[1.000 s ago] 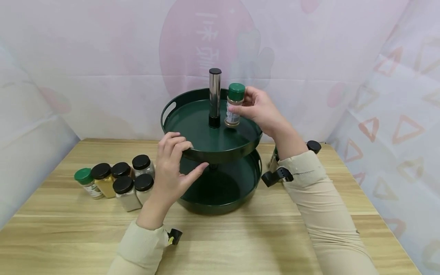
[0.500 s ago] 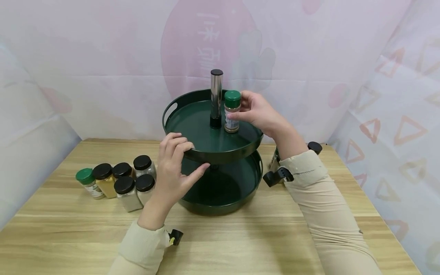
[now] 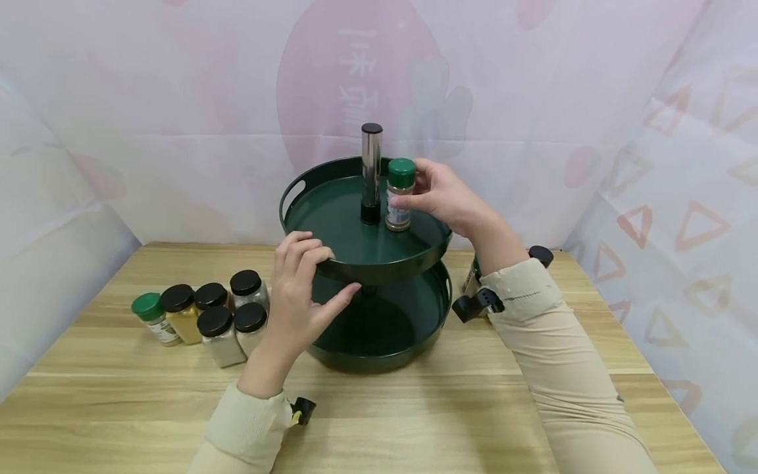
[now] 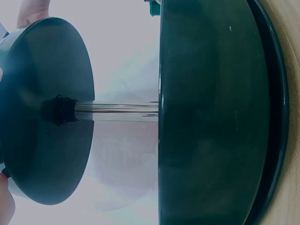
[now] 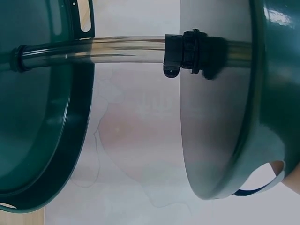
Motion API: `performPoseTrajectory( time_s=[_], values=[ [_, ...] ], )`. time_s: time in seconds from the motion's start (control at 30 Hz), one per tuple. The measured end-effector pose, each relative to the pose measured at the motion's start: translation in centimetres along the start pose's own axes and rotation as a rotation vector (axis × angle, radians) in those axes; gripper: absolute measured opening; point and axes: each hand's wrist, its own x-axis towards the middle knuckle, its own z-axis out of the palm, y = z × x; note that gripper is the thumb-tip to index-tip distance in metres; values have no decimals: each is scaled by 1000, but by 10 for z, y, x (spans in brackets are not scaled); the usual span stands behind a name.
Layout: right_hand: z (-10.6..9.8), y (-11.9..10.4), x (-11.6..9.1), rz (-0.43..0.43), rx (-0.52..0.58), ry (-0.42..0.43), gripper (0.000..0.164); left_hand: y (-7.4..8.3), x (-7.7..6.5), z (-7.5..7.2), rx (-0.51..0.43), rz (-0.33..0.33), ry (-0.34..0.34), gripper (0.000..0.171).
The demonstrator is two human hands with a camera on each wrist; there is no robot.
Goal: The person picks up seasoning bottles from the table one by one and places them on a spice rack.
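A dark green two-tier round tray (image 3: pixel 331 227) with a chrome centre post (image 3: pixel 371 158) stands on the wooden table. My right hand (image 3: pixel 447 197) pinches a small spice bottle (image 3: pixel 398 214) with a green cap. The bottle is upright, its base at the upper tier's floor, just right of the post. My left hand (image 3: pixel 299 289) holds the upper tier's front-left rim, fingers bent over the edge and thumb below. In the left wrist view the upper tier's underside (image 4: pixel 51 154) shows; the right wrist view shows the lower tier (image 5: pixel 70 150) and post. Neither wrist view shows the held bottle.
At left stand several black-capped spice jars (image 3: pixel 220 339) and a green-capped spice bottle (image 3: pixel 160 322). More bottles (image 3: pixel 472 280) stand on the right, partly hidden by my right arm. A printed cloth (image 3: pixel 201 99) hangs behind the table.
My right hand has lowered the spice bottle from tilted above the upper tier to upright on its floor, shifting slightly left. My left hand stays on the rim.
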Motion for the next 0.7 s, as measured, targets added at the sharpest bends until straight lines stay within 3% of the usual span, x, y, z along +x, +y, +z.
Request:
performPoseTrajectory(
  time_s=[0.33,0.7],
  values=[
    [-3,-1,-5,-33,35,-3,53,0,-1,0,-12,-5,11,58],
    [-33,9,-35,-115,97,111,45,-1,-1,-1,-4,-7,10,58]
  ],
)
